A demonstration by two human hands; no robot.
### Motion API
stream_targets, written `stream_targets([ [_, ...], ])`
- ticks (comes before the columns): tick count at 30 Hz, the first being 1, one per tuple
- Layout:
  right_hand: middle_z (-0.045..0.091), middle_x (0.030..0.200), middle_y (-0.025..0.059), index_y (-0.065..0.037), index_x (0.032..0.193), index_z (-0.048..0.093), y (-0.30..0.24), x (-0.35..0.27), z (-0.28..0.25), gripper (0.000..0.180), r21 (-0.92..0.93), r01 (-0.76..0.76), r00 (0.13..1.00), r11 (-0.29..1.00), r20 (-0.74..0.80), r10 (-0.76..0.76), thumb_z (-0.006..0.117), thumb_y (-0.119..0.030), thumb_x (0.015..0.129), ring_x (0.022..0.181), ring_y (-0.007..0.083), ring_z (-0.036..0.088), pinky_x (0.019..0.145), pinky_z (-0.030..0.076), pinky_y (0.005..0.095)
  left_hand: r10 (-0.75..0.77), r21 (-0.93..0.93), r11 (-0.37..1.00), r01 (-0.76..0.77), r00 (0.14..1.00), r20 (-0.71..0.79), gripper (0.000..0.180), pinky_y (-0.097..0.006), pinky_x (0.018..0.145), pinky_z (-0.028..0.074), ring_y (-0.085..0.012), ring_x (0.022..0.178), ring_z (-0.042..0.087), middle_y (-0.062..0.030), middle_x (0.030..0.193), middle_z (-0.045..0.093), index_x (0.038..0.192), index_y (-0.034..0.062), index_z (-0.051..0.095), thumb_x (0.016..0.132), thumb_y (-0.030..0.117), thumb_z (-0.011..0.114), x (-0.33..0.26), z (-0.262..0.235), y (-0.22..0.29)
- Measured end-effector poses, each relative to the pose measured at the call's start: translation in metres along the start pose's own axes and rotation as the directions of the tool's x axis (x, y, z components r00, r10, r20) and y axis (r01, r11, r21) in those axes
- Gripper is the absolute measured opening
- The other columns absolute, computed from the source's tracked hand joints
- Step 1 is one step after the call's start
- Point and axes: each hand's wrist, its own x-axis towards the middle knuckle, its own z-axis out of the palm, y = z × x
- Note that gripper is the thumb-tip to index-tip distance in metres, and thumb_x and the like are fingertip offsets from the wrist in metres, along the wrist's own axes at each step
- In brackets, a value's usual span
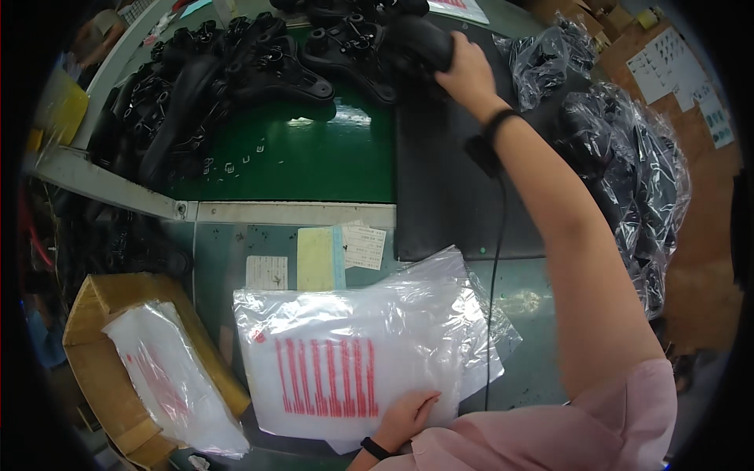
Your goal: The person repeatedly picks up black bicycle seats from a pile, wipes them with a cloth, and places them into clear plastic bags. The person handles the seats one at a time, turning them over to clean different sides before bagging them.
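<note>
My right hand (469, 72) reaches to the far side of the table, its fingers closed round the rear of a black bicycle saddle (424, 45). More black bicycle saddles (275, 71) lie beside it to the left, several with their undersides and metal fittings showing. Close to my body, my left hand (407, 418) rests at the lower right of a stack of clear plastic bags (259, 377) with red print. Thumb and fingertips are pinched together on the top bag, and part of this hand is hidden by my sleeve.
A black mat (448, 188) lies beneath my right arm, with a cable across it. Bagged saddles (628, 173) are heaped on the right. An open cardboard box (86, 337) holding plastic bags stands at lower left. A white rail (294, 213) borders the green surface (314, 169).
</note>
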Motion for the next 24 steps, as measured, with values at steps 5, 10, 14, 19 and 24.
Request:
stream_targets([
  [5,0.053,0.115,0.0196,-0.003,0.124,0.048,0.001,-0.134,-0.129,0.073,0.019,0.379,0.889,0.925,0.269,-0.37,0.074,-0.003,0.056,0.107,0.0365,0.052,0.094,0.042,0.0437,0.006,-0.019,1.0,-0.008,0.994,-0.112,0.014,-0.037,0.075,0.051,-0.0304,0.084,0.064,-0.0139,0.092,0.067,0.101,0.0034,0.066,0.089,0.009,0.059,0.0,0.005,-0.002],
  [10,0.055,0.123,0.0128,-0.008,0.127,0.052,-0.045,-0.241,-0.23,0.07,0.242,0.113,0.845,0.964,0.486,-0.221,0.075,-0.006,0.061,0.111,0.0315,0.052,0.1,0.038,0.0424,-0.026,0.109,0.992,0.061,0.953,-0.3,0.013,-0.035,0.07,0.05,-0.0291,0.077,0.064,-0.0126,0.087,0.067,0.098,0.0036,0.066,0.088,0.005,0.058,-0.003,0.025,-0.002],
  [14,0.053,0.132,0.0108,-0.013,0.13,0.052,-0.003,-0.232,-0.242,0.064,0.596,0.073,0.774,0.8,0.472,-0.422,0.062,0.005,0.069,0.12,0.0326,0.049,0.106,0.034,0.0434,0.041,0.171,0.983,0.065,0.834,-0.55,0.02,-0.037,0.074,0.048,-0.0298,0.084,0.059,-0.0156,0.094,0.062,0.105,0.0005,0.062,0.086,0.007,0.062,0.001,0.037,0.005],
  [19,0.053,0.131,0.0109,-0.017,0.134,0.045,0.052,-0.16,-0.185,0.068,0.011,0.652,0.706,0.758,0.358,-0.612,0.056,0.006,0.071,0.123,0.034,0.046,0.109,0.031,0.0483,0.151,0.451,0.885,0.12,0.841,-0.519,0.04,-0.041,0.087,0.043,-0.0327,0.099,0.053,-0.0157,0.106,0.058,0.116,-0.0001,0.054,0.08,0.014,0.068,0.01,0.049,0.032],
  [24,0.053,0.116,0.0176,-0.006,0.125,0.045,0.052,-0.153,-0.188,0.076,-0.007,0.63,0.534,0.776,0.729,-0.427,0.08,-0.016,0.057,0.118,0.0331,0.049,0.103,0.036,0.0467,0.236,0.614,0.757,0.224,0.782,-0.577,0.059,-0.044,0.091,0.041,-0.0373,0.104,0.049,-0.0179,0.114,0.053,0.121,-0.0002,0.049,0.074,0.023,0.073,0.015,0.065,0.037],
])
